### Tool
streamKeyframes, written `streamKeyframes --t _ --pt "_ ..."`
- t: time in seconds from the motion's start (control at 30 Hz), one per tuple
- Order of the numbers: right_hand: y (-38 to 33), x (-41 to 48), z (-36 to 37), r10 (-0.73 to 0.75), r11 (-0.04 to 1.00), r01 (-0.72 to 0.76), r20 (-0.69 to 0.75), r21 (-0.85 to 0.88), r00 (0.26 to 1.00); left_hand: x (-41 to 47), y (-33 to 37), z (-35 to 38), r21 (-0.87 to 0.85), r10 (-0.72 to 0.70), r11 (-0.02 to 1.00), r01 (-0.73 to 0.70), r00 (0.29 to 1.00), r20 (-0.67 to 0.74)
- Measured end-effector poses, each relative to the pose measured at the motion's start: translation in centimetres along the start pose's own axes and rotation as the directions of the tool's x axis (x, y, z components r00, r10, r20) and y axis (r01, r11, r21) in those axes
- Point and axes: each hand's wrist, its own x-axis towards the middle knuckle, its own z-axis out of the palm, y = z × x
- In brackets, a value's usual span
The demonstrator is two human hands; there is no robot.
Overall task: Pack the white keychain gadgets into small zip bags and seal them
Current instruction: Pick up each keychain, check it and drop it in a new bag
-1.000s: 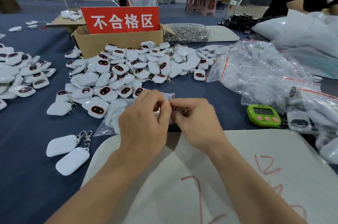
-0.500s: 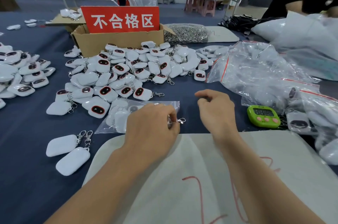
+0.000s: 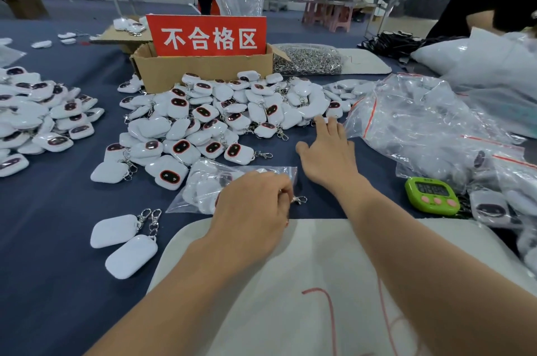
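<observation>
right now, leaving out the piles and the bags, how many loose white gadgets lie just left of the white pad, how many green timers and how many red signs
white gadgets left of the white pad: 2
green timer: 1
red sign: 1
total: 4

White keychain gadgets [image 3: 220, 120], many with black oval faces rimmed in red, lay on a dark blue table [image 3: 43, 268]. A red sign [image 3: 207, 36] with white characters stood above a brown cardboard box [image 3: 203, 72]. Right, clear zip bags [image 3: 421, 123] had red stripes; a green timer [image 3: 431, 196] had pink buttons.
</observation>
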Motion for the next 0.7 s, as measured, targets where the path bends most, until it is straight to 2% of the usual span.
streamKeyframes --t 0.1,0.2,0.27,0.4,0.57,0.63,0.7 --pt "-0.3 0.4 0.2 0.012 0.994 -0.012 -0.002 -0.111 1.000 -0.1 0.0 0.1 -0.028 -0.020 0.999 0.020 1.000 0.005" --pt "-0.2 0.1 0.1 -0.036 0.996 0.032 -0.045 -0.086 0.998 -0.2 0.0 0.3 -0.024 -0.018 1.000 0.017 1.000 -0.005" --pt "0.0 -0.4 -0.3 -0.064 0.998 0.063 -0.062 -0.016 0.996 -0.2 0.0 0.3 -0.015 -0.015 1.000 0.014 1.000 -0.015" --pt "0.4 -2.9 -1.6 -0.002 0.968 0.015 -0.051 0.251 0.999 -0.2 0.2 0.3 0.015 -0.020 1.000 0.020 1.000 -0.020" --pt "-0.2 -7.6 -2.8 0.030 0.960 -0.035 0.022 0.279 0.999 -0.3 0.4 0.0 0.043 -0.020 0.999 0.020 1.000 -0.016" --pt "-0.5 -9.3 -3.4 0.069 0.921 -0.083 0.051 0.381 0.996 -0.3 0.4 -0.1 0.045 -0.023 0.999 0.024 1.000 -0.009" --pt "-0.7 -10.6 -3.8 0.116 0.870 -0.108 0.013 0.481 0.993 -0.3 0.5 -0.1 0.044 -0.025 0.999 0.025 1.000 -0.008"
